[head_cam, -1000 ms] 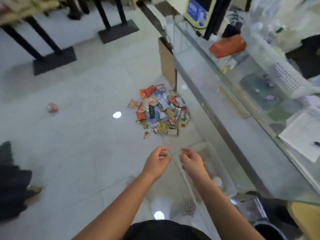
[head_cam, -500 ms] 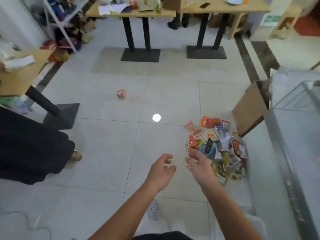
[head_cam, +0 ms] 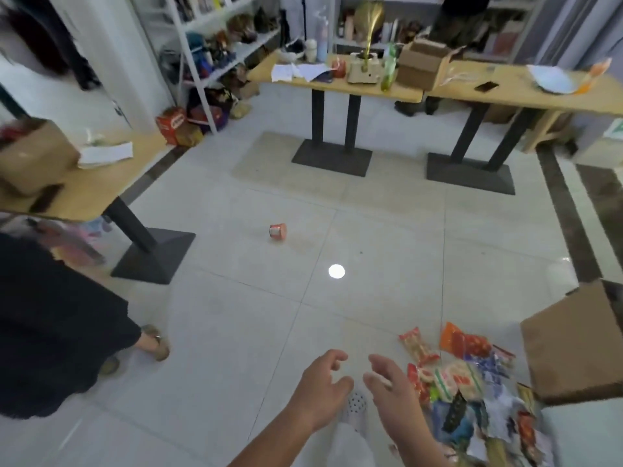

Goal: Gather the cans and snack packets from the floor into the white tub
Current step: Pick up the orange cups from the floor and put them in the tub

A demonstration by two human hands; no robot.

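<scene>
Snack packets [head_cam: 472,382] heaped loosely on the floor [head_cam: 229,318] at lower right, just beside a tilted cardboard box [head_cam: 580,342]. Lone can [head_cam: 277,231] lying on its side well apart, out on open tile; round, so apt to roll if nudged. Left hand [head_cam: 322,390] and right hand [head_cam: 392,390] held forward, close together above the floor, fingers relaxed and partly curled, gripping nothing, probably poised for a first pick-up. Right hand nearest the heap, so likely best to begin there. White tub out of view; placement impossible to judge.

wooden tables [head_cam: 505,94], probably a cardboard box [head_cam: 573,345]
</scene>
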